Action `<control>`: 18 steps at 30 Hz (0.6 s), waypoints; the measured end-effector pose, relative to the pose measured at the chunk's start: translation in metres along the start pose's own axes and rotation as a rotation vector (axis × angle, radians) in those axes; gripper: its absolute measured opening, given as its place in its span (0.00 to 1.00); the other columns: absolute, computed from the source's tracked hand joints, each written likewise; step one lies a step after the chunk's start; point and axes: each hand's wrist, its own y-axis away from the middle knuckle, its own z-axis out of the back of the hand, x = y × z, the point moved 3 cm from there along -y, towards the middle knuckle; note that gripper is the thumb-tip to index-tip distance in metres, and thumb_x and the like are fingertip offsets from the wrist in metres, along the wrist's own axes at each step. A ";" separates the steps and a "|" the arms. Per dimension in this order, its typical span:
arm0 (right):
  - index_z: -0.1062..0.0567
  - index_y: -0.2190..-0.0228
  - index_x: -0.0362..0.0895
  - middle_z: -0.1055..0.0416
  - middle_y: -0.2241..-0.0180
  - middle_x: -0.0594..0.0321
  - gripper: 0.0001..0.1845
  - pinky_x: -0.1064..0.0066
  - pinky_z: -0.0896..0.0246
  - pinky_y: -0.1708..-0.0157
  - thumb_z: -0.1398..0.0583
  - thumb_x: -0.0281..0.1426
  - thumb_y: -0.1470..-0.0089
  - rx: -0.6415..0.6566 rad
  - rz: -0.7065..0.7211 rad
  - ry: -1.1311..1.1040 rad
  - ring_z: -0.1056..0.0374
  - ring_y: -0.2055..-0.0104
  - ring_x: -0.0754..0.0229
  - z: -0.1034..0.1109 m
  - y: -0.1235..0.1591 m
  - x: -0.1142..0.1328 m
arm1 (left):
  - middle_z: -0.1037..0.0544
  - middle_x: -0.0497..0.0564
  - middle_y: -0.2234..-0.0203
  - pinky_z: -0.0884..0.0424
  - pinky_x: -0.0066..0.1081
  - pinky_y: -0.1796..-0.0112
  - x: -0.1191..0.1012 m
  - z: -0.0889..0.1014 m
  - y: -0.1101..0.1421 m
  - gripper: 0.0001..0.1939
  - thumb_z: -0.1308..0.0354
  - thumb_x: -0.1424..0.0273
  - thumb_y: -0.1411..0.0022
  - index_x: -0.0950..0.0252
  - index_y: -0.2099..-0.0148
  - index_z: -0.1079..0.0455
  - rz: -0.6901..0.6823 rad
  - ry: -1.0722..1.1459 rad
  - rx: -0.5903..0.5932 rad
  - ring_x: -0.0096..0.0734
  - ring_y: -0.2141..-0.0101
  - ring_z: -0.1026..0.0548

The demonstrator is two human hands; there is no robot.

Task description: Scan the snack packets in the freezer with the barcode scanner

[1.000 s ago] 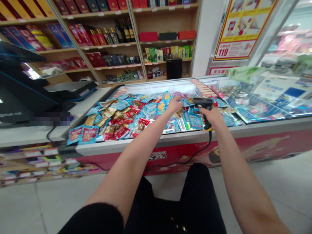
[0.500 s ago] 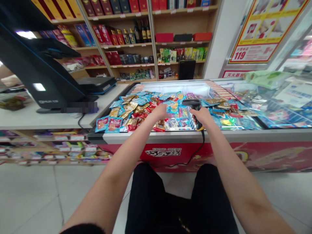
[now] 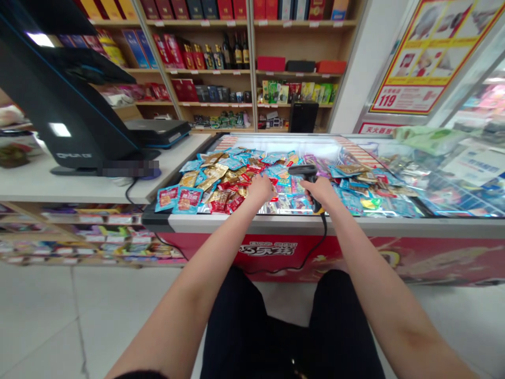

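My left hand (image 3: 259, 190) is pressed down among the heap of small foil snack packets (image 3: 221, 184), in blue, gold and red. Its fingers are bunched and partly hidden, so I cannot tell whether they hold a packet. My right hand (image 3: 323, 192) is shut around the grip of a black handheld barcode scanner (image 3: 302, 170), whose head points left over the packets. The scanner's black cable (image 3: 311, 259) drops over the front of the chest freezer (image 3: 315, 225). The packets lie inside this freezer.
A black checkout terminal (image 3: 67, 105) stands on a white counter (image 3: 79, 189) left of the freezer. Wooden shelves (image 3: 244, 68) of boxes and bottles rise behind it. A glass-topped section of the freezer (image 3: 398, 189) holds more goods on the right.
The view has swung left and levelled. Both hands have drawn slightly nearer the freezer's front edge, with the scanner still in my right hand.
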 end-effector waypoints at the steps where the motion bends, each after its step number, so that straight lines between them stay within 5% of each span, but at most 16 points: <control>1: 0.35 0.80 0.44 0.37 0.86 0.67 0.11 0.74 0.44 0.87 0.40 0.27 0.48 0.000 0.002 0.002 0.41 0.87 0.65 0.001 0.000 0.000 | 0.35 0.69 0.42 0.34 0.39 0.46 -0.001 0.000 -0.006 0.38 0.36 0.60 0.44 0.72 0.38 0.43 0.022 0.023 -0.024 0.52 0.42 0.34; 8: 0.33 0.77 0.44 0.37 0.86 0.69 0.08 0.76 0.44 0.88 0.40 0.27 0.49 0.010 -0.006 -0.002 0.42 0.88 0.66 0.002 -0.005 -0.005 | 0.35 0.71 0.42 0.33 0.42 0.47 -0.010 -0.002 -0.040 0.45 0.31 0.59 0.50 0.69 0.36 0.45 0.115 0.133 -0.070 0.55 0.43 0.32; 16: 0.34 0.78 0.44 0.37 0.85 0.68 0.09 0.75 0.45 0.88 0.40 0.28 0.48 0.022 -0.010 -0.020 0.42 0.88 0.66 0.002 -0.010 -0.010 | 0.24 0.67 0.49 0.32 0.40 0.50 0.001 -0.013 -0.049 0.48 0.35 0.66 0.47 0.68 0.30 0.54 0.025 0.420 -0.132 0.48 0.47 0.26; 18: 0.34 0.78 0.44 0.38 0.86 0.69 0.09 0.75 0.45 0.88 0.40 0.28 0.48 0.021 -0.007 -0.014 0.42 0.88 0.66 0.001 -0.011 -0.009 | 0.22 0.65 0.52 0.31 0.37 0.52 0.007 -0.012 -0.050 0.42 0.36 0.68 0.47 0.69 0.33 0.47 0.057 0.545 -0.154 0.44 0.51 0.24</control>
